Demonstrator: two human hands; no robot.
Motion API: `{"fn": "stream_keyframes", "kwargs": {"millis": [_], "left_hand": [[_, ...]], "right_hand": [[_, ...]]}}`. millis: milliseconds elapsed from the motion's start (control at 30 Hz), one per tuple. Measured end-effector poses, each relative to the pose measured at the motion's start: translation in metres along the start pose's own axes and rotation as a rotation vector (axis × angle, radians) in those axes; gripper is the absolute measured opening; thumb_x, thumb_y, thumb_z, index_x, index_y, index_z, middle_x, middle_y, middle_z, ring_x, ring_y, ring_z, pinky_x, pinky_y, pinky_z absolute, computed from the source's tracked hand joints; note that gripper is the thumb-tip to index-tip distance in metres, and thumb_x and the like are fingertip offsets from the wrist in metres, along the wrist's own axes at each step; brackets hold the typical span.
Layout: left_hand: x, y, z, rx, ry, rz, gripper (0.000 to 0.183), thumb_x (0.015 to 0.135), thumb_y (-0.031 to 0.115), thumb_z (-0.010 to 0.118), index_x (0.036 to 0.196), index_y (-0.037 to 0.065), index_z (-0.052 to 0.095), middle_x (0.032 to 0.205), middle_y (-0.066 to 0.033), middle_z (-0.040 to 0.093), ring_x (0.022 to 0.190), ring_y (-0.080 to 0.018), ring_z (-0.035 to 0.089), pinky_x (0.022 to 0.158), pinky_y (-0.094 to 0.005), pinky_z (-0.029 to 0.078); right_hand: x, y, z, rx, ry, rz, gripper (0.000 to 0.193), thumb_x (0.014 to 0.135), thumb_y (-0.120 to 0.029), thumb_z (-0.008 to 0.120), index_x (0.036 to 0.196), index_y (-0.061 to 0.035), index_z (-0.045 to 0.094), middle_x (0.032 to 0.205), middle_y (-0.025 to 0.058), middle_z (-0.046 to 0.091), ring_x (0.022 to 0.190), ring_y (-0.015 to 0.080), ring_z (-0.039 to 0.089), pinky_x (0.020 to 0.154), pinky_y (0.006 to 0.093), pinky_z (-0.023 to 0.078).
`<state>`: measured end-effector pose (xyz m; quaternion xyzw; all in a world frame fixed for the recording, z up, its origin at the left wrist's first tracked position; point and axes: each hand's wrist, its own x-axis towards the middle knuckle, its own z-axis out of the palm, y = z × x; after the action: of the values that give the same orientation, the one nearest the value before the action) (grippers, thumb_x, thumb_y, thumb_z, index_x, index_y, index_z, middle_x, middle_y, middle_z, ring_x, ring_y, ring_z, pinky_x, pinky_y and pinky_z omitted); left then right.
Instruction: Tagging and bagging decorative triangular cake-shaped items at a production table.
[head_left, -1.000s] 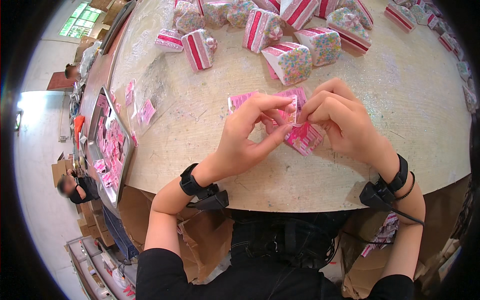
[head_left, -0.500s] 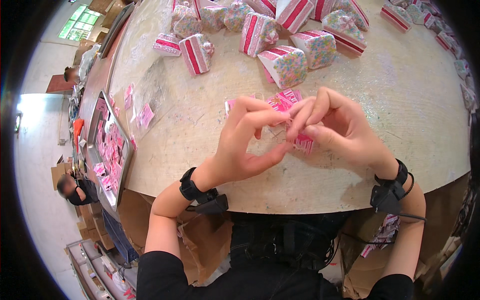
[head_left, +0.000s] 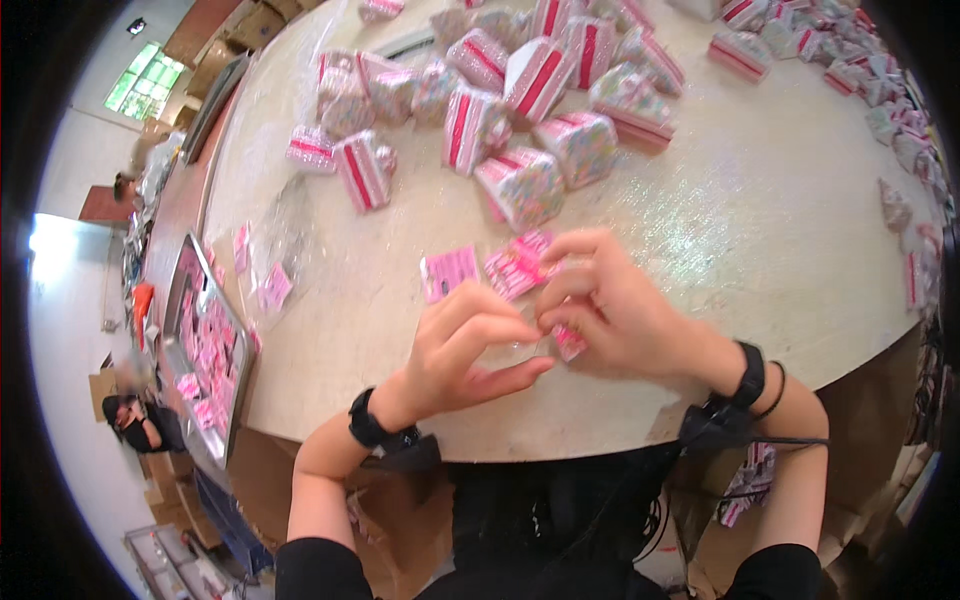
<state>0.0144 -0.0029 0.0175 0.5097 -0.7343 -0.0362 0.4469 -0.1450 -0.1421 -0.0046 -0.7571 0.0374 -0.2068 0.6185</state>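
My right hand (head_left: pixel 625 315) is closed, its fingers curled in a pinch, somewhat blurred. A small pink printed tag (head_left: pixel 568 343) shows at its fingertips and seems gripped there; the exact hold is hidden. Just to its left, my left hand (head_left: pixel 455 350) has thumb and forefinger apart, with a faint shiny trace near the gap too small to make out. Beyond the hands lie a pink striped card (head_left: pixel 449 273) and several bright pink tags (head_left: pixel 514 265), overlapping. Farther back sits a heap of cake-slice-shaped pieces (head_left: pixel 520 187) in pink, white and red, with pastel sprinkles.
On the left stands a metal tray (head_left: pixel 240 385) of pink tags, with a clear plastic bag (head_left: pixel 292 240) beside it. More wrapped cake slices (head_left: pixel 840 70) line the far right. The rounded table edge (head_left: pixel 560 458) runs before me. A person (head_left: pixel 145 422) is at far left.
The view has shifted, so table things appear lower and slightly left. My left hand has drawn apart from the right. The tag at my right fingertips has turned.
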Motion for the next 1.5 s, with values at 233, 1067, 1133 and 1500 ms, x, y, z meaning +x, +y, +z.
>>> {"fn": "stream_keyframes", "kwargs": {"millis": [233, 1067, 1133, 1500], "left_hand": [[-0.004, 0.006, -0.002, 0.099, -0.046, -0.004, 0.049, 0.065, 0.017, 0.087, 0.105, 0.008, 0.061, 0.097, -0.0084, 0.062, 0.084, -0.0246, 0.061, 0.068, -0.034, 0.052], [-0.004, 0.007, -0.012, 0.28, -0.088, 0.005, 0.02, 0.066, 0.006, 0.077, 0.081, 0.009, 0.065, 0.073, -0.0036, 0.06, 0.069, -0.0205, 0.06, 0.058, -0.0304, 0.047], [-0.003, 0.014, -0.01, 0.134, -0.046, -0.433, 0.012, 0.072, 0.005, 0.074, 0.077, 0.006, 0.063, 0.069, -0.0028, 0.059, 0.063, -0.0162, 0.058, 0.055, -0.0273, 0.045], [0.022, 0.005, -0.009, -0.938, -0.132, -1.355, 0.023, 0.092, 0.017, 0.057, 0.073, 0.005, 0.058, 0.064, -0.0001, 0.053, 0.054, -0.0067, 0.045, 0.05, -0.0212, 0.035]], "right_hand": [[-0.005, -0.018, 0.012, 0.092, -0.09, 0.111, 0.028, 0.082, 0.006, 0.056, 0.109, 0.0042, 0.048, 0.087, 0.0153, 0.063, 0.08, 0.0269, 0.063, 0.073, 0.0347, 0.049], [-0.004, -0.003, 0.009, -0.511, -0.056, -0.29, 0.017, 0.084, -0.009, 0.066, 0.098, -0.0024, 0.059, 0.089, 0.014, 0.065, 0.083, 0.0278, 0.063, 0.073, 0.0345, 0.049], [-0.003, -0.008, 0.006, -0.624, -0.036, -0.398, 0.02, 0.082, -0.009, 0.067, 0.1, -0.0027, 0.059, 0.09, 0.0124, 0.064, 0.082, 0.0265, 0.062, 0.072, 0.0343, 0.049], [-0.001, -0.008, 0.004, -0.767, 0.173, -0.614, 0.018, 0.075, -0.01, 0.066, 0.087, -0.0024, 0.055, 0.076, 0.007, 0.052, 0.073, 0.0238, 0.055, 0.067, 0.0352, 0.045]]}}
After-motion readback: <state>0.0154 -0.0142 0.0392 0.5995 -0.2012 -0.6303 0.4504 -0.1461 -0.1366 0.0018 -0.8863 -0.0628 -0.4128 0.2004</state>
